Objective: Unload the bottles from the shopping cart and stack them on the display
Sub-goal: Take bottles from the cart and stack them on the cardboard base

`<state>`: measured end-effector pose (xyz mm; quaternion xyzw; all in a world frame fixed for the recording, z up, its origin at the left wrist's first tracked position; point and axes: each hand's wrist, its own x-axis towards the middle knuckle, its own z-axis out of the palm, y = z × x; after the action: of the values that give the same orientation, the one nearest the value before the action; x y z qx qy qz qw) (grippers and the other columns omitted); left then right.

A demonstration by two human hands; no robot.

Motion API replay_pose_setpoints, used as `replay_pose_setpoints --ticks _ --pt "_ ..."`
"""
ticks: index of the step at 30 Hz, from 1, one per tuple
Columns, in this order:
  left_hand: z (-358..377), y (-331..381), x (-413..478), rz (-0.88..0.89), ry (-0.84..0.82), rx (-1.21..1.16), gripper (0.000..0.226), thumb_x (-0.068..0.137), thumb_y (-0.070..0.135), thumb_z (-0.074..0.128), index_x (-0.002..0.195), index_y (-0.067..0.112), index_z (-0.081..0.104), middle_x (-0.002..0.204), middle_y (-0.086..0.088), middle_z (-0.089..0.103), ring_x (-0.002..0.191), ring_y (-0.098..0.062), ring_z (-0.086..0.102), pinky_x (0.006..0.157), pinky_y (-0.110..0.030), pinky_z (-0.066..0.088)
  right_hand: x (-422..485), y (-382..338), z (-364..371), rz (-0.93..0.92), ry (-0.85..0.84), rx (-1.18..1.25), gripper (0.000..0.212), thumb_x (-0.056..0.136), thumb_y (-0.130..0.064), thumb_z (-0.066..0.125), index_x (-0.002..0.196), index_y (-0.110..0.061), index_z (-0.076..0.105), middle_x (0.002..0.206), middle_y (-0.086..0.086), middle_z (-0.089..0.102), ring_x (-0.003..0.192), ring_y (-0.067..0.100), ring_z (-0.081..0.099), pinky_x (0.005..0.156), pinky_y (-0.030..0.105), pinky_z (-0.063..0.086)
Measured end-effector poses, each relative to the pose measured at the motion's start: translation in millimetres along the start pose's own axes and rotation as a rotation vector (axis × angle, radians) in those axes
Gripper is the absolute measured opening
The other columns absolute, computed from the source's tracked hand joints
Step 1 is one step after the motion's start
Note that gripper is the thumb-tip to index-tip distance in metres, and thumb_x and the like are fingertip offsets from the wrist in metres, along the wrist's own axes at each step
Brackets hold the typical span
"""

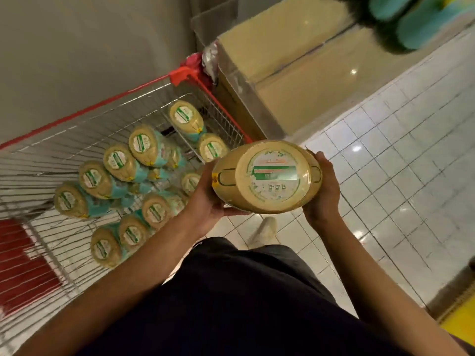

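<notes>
While I stand next to the shopping cart (102, 104), I hold one big bottle (267, 178) in the air between both hands, above the floor and just to the right of the cart's near corner. Its base faces me, so I'm looking at the round label with the green band across it. The contents look pale yellow-beige.

My left hand (205, 201) cups the bottle's left side from below, the palm pressed to it and the fingers curled under, out of sight. My right hand (321, 194) clamps the right side, with the fingertips hooked over the upper edge and the thumb side low. It's a firm two-handed grip, with the bottle lying on its side between my palms.

Down in the cart's wire basket lie the other bottles (95, 179). They are tipped over in rough rows, bases toward me and teal wrapping round their bodies, each touching its neighbours. One lies by itself toward the far end of the basket. The cart has a red rim and stands against a plain grey wall.

Beyond the cart sit cardboard boxes (295, 73) wrapped in clear film. Under me are the glossy white floor tiles (411, 163), and one pale shoe (266, 231) shows just below the bottle. At the top right there is something teal, too blurred to make out.
</notes>
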<state>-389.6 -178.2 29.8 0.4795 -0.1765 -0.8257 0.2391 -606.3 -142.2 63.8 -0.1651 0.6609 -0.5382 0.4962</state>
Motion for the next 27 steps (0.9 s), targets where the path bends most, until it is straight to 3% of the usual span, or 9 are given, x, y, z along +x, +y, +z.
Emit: replay_pose_setpoints --ticks 5,9,11,13,16,17,20,27 --pt "99.4 -17.1 43.3 -0.011 -0.031 0.14 0.064 0.103 0.07 0.029 0.138 0.03 0.065 0.136 -0.007 0.069 0.12 -0.034 0.069 0.077 -0.055 0.06 36.4 -31.6 -100.1 -0.029 -0.049 0.113 0.06 0.111 -0.024 0.035 0.058 -0.033 0.061 0.063 -0.014 0.054 0.061 0.005 0.051 0.069 0.025 0.048" --pt "164.4 -21.9 75.4 0.007 -0.04 0.172 0.06 0.109 0.062 0.022 0.143 0.029 0.059 0.14 -0.008 0.066 0.121 -0.034 0.068 0.078 -0.054 0.061 72.8 -67.5 -153.4 -0.055 -0.018 0.079 0.049 0.104 -0.035 0.04 0.059 -0.033 0.06 0.064 -0.011 0.055 0.068 0.013 0.049 0.077 0.035 0.044" --pt "191.3 -18.8 89.2 0.025 -0.04 0.165 0.059 0.11 0.059 0.021 0.143 0.029 0.059 0.139 -0.007 0.067 0.123 -0.034 0.067 0.079 -0.055 0.061 94.5 -87.9 -169.6 -0.042 0.019 0.036 0.041 0.095 -0.042 0.043 0.06 -0.033 0.06 0.065 -0.008 0.056 0.077 0.026 0.048 0.083 0.042 0.042" --pt "212.4 -13.6 103.5 0.035 -0.035 0.124 0.058 0.11 0.059 0.021 0.14 0.029 0.061 0.138 -0.007 0.067 0.123 -0.034 0.067 0.077 -0.055 0.061 116.0 -101.9 -182.7 -0.066 0.011 -0.044 0.039 0.094 -0.05 0.043 0.064 -0.034 0.06 0.068 -0.006 0.06 0.081 0.029 0.051 0.087 0.045 0.042" --pt "233.5 -3.0 128.9 0.028 -0.014 0.066 0.054 0.111 0.055 0.024 0.143 0.029 0.059 0.14 -0.008 0.066 0.124 -0.037 0.066 0.077 -0.056 0.061 145.6 -118.9 -196.9 -0.07 0.028 -0.051 0.032 0.091 -0.059 0.049 0.078 -0.041 0.071 0.077 -0.022 0.073 0.08 0.003 0.069 0.089 0.037 0.053" --pt "239.0 2.3 137.8 0.032 -0.015 0.062 0.053 0.111 0.055 0.026 0.141 0.03 0.061 0.14 -0.008 0.066 0.124 -0.036 0.066 0.078 -0.056 0.061 155.9 -125.4 -198.5 -0.072 0.022 -0.054 0.034 0.091 -0.06 0.048 0.077 -0.041 0.072 0.078 -0.023 0.074 0.082 0.002 0.069 0.091 0.041 0.055" --pt "254.9 23.7 164.2 0.048 -0.041 0.063 0.052 0.106 0.061 0.033 0.133 0.034 0.068 0.138 -0.007 0.068 0.121 -0.036 0.068 0.08 -0.057 0.061 190.6 -149.1 -196.3 -0.102 -0.028 -0.077 0.048 0.099 -0.055 0.039 0.064 -0.034 0.065 0.072 -0.006 0.067 0.083 0.025 0.06 0.099 0.06 0.049" --pt "289.9 84.4 239.0 0.042 -0.087 0.013 0.052 0.103 0.063 0.038 0.13 0.033 0.072 0.136 -0.009 0.069 0.119 -0.038 0.069 0.084 -0.06 0.059 282.4 -209.9 -183.7 -0.114 -0.068 -0.06 0.051 0.099 -0.051 0.038 0.059 -0.04 0.068 0.066 -0.014 0.064 0.08 0.016 0.057 0.093 0.051 0.047"
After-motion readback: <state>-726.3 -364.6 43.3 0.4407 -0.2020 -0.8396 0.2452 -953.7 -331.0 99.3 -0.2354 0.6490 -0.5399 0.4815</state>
